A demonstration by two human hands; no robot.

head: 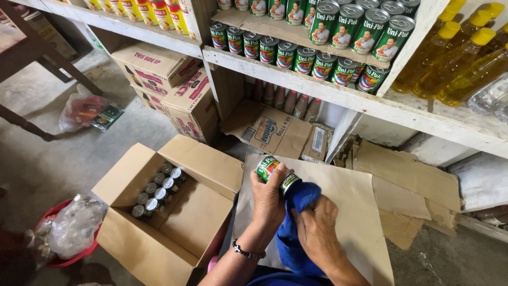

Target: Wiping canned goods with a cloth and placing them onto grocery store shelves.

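Can (277, 176) tilted, lid pointing up-left, in left hand (268, 200).

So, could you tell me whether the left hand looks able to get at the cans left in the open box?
Probably yes, once freed: the open box sits on its side with flaps spread and nothing over the cans. For now the left hand holds a can.

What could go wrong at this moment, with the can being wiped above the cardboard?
1. The left hand holds the can alone while the right hand presses a blue cloth against it; a slack grip might let it slip onto the cardboard sheet.
2. The cans on the shelf are stacked close to the edge; a bump there may topple some.
3. The open box sits beside the left arm, so an elbow could knock a flap.
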